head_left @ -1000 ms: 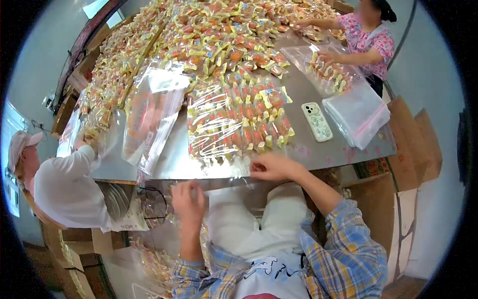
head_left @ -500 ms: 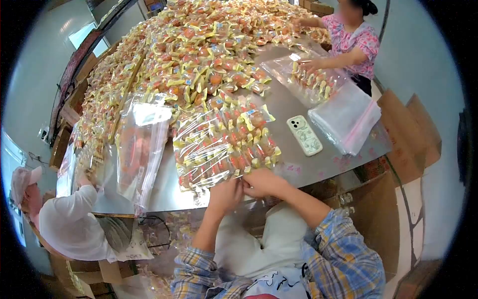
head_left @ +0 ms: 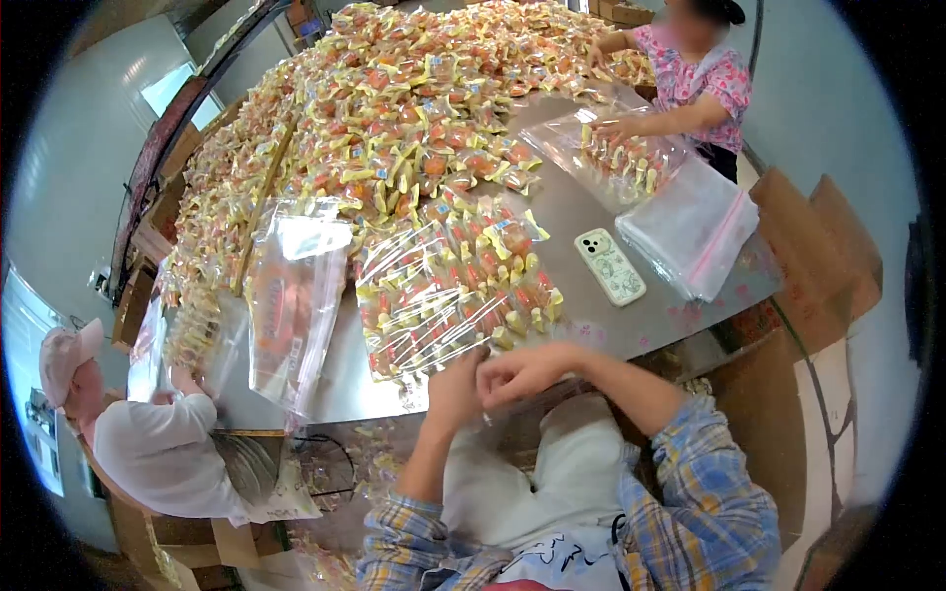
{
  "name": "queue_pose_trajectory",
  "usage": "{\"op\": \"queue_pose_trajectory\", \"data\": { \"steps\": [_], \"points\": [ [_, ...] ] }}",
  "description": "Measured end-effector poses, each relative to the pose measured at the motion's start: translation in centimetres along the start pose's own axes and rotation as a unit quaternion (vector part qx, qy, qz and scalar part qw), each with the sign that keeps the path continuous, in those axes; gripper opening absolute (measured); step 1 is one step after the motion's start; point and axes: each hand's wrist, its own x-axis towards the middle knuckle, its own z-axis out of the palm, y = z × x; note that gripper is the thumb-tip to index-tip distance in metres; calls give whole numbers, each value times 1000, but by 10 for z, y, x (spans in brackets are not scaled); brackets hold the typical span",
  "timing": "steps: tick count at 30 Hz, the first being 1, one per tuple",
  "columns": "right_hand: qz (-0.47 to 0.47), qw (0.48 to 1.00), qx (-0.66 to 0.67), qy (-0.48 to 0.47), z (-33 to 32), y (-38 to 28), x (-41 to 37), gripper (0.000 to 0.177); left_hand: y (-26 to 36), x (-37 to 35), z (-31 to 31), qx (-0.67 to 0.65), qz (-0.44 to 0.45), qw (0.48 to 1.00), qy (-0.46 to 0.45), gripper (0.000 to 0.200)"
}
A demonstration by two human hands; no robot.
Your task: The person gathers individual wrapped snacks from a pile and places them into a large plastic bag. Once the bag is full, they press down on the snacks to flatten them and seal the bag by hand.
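Observation:
A clear plastic bag (head_left: 458, 291) lies flat on the metal table, filled with rows of small wrapped food packs in yellow-edged film. At its near edge, my left hand (head_left: 455, 387) is closed, its fingertips mostly hidden behind the wrist. Right beside it, my right hand (head_left: 527, 374) has its fingers curled in, at the clear film of the bag's near end. The two hands touch or nearly touch. Exactly what the fingertips pinch is hard to see.
Loose wrapped packs (head_left: 394, 108) form a big heap behind the bag. A phone (head_left: 610, 266) and stacked clear bags (head_left: 690, 231) lie rightward; another clear bag (head_left: 296, 305) lies left. One co-worker (head_left: 158, 443) sits left; another (head_left: 695, 94) handles a part-filled bag at far right.
My right hand has shifted slightly right and turned, its fingers curling in more. The view has swung slightly, so the whole scene sits a little further right and lower.

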Motion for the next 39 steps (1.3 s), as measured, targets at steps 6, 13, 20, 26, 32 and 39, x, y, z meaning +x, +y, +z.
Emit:
{"op": "queue_pose_trajectory", "data": {
  "steps": [6, 13, 20, 26, 32, 39],
  "points": [
    [31, 691, -578, 433, -106, -23, -15, 45, 22, -9, 9, 31, -48, 998, 28, 33],
    [168, 687, -441, 553, -139, 30, -61, 41, 5, -87, -24, -21, 42, 995, 89, 51],
    [-50, 859, -376, 345, -2, 2, -74, 33, -15, -136, -60, 107, 70, 992, 5, 48],
    [-40, 837, -495, 229, 114, 14, -28, 52, 11, -111, -48, -24, -15, 996, 82, 26],
    [-41, 790, -515, 329, 128, 42, 9, 20, -2, -69, -32, 29, 5, 998, 49, 24],
    [-46, 782, -536, 314, 129, 65, 4, 18, -9, -58, -24, 38, -45, 998, -10, 36]
  ]
}}
